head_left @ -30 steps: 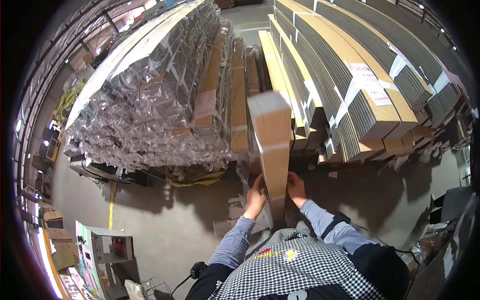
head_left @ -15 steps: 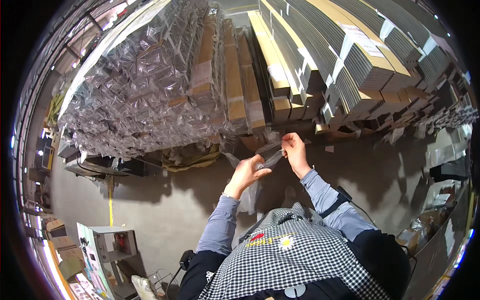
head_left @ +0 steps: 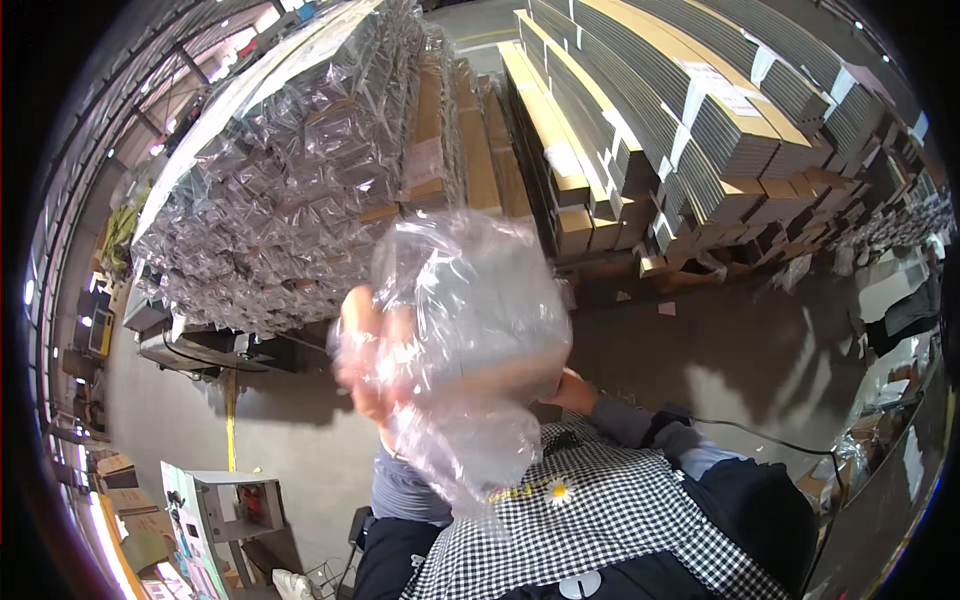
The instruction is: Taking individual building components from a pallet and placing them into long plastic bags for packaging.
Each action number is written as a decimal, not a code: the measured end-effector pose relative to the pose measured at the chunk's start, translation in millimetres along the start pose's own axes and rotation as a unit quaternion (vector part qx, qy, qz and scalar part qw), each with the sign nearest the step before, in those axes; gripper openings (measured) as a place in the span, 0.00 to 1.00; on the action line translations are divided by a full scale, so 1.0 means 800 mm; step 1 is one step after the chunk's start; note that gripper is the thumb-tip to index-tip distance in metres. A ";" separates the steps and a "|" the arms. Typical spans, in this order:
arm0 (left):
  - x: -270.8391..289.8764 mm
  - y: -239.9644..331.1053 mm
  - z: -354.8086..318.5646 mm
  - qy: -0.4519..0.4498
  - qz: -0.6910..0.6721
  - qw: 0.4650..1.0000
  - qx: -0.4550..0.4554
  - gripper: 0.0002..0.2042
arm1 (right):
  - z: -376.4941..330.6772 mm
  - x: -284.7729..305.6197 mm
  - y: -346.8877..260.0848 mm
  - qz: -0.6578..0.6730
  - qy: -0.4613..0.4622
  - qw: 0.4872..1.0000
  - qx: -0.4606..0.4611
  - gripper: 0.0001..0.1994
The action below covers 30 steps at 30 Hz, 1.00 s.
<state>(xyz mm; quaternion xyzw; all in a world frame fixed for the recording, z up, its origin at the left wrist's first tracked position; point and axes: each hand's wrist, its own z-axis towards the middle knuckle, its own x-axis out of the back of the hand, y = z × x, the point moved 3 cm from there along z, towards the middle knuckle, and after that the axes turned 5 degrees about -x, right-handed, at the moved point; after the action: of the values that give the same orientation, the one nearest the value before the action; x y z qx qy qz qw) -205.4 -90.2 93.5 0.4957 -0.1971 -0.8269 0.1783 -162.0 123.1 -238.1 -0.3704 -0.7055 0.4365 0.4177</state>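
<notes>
One film-wrapped box (head_left: pixel 490 300), end-on, long axis steeply foreshortened

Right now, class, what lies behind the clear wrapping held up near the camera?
Around the clear wrapping show part of the right hand, tan cartons above and a checked apron below. The right hand's fingertips are covered; whatever is directly behind cannot be made out.
</notes>
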 end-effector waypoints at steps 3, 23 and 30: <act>0.037 -0.027 0.023 0.048 0.319 0.947 -0.011 0.25 | 0.042 0.050 -0.039 0.045 0.132 0.990 -0.006 0.45; 0.268 -0.270 0.019 -0.202 0.675 0.681 0.196 0.20 | 0.672 0.387 -0.151 -0.374 0.368 0.849 0.058 0.20; 0.276 -0.288 0.067 -0.157 0.761 0.560 0.286 0.21 | 0.694 0.350 -0.117 0.181 0.261 0.944 0.096 0.16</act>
<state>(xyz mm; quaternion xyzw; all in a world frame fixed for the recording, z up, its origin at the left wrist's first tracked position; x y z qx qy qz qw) -374.3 7.1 -164.6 0.0491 -0.7525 -0.3487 0.5565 -789.3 169.1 -227.0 -0.5508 -0.4481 0.4581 0.5347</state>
